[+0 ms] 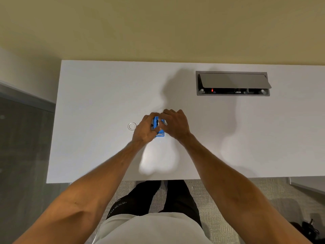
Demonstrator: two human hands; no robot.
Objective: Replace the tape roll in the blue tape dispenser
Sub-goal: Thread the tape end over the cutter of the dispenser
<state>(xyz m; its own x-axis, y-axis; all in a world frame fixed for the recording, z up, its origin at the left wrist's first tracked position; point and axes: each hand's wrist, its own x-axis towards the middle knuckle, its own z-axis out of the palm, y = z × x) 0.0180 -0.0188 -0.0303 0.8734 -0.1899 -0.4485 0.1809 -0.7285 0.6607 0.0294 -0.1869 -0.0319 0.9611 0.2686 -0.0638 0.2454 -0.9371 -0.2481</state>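
Fingers (159,128) of both hands gripping blue tape dispenser (159,133), mid-table, clear ring (131,126) just left

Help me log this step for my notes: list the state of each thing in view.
blue tape dispenser: on the desk, gripped from both sides
left hand: closed on the dispenser
right hand: closed on the dispenser
clear tape roll: flat on the desk, untouched
desk cable box: lid raised
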